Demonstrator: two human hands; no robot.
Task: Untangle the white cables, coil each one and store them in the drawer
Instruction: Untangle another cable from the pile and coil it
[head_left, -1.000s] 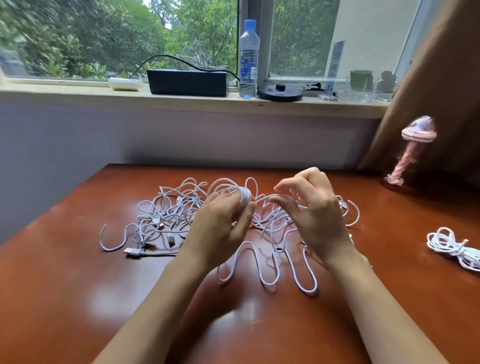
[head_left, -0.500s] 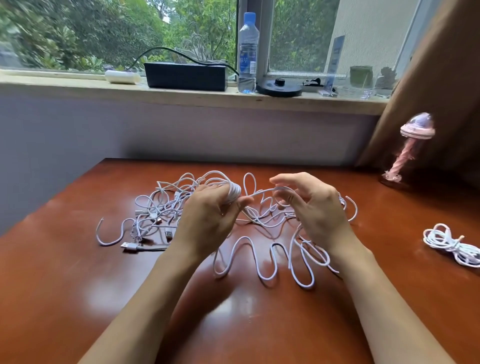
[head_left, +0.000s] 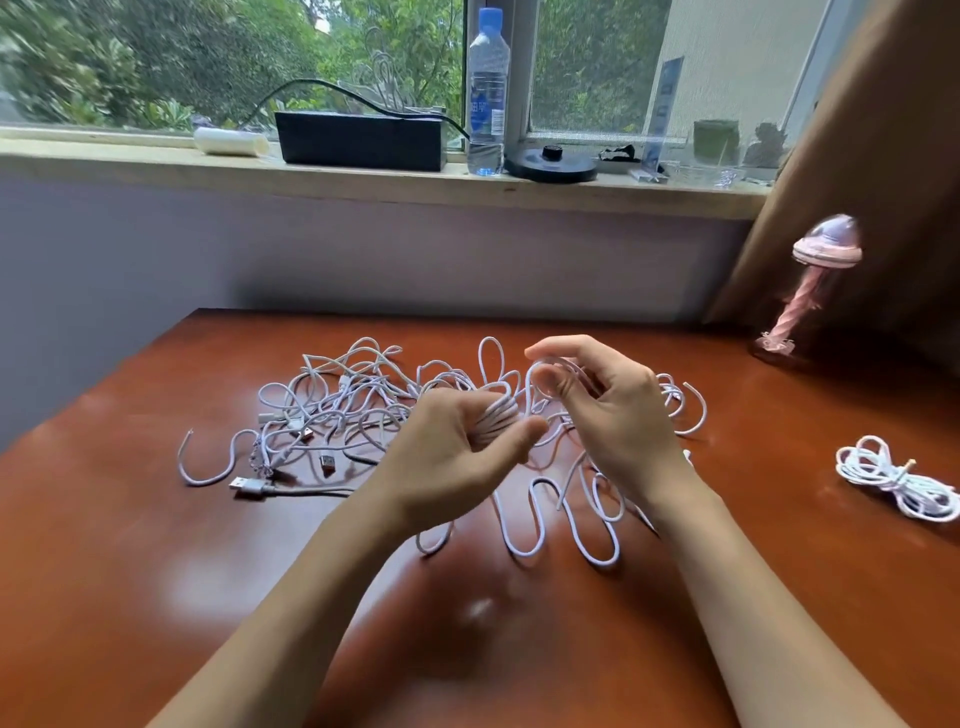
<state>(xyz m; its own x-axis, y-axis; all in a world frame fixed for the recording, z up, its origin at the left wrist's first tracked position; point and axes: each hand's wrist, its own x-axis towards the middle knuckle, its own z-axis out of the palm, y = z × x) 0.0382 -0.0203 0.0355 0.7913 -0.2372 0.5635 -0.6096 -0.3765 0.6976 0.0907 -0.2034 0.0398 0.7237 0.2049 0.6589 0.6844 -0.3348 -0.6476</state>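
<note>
A tangle of white cables (head_left: 343, 410) with USB plugs lies across the middle of the brown table (head_left: 130, 545). My left hand (head_left: 457, 457) grips a small coil of white cable (head_left: 498, 418) wound round its fingers. Just to its right, my right hand (head_left: 608, 410) pinches a loop of the same cable between thumb and fingers, raised a little above the table. Loose wavy cable (head_left: 540, 525) trails from the hands toward the table's front. One finished coiled cable (head_left: 893, 480) lies apart at the right. No drawer is in view.
A pink mushroom-shaped lamp (head_left: 810, 291) stands at the table's far right by a brown curtain (head_left: 883, 156). On the windowsill behind sit a black box (head_left: 358, 140), a water bottle (head_left: 485, 93), a round black base (head_left: 550, 166) and small items.
My right hand has lifted the cable loop up and toward my left hand, which keeps its coil and has turned slightly. The trailing cable has shifted with it.
</note>
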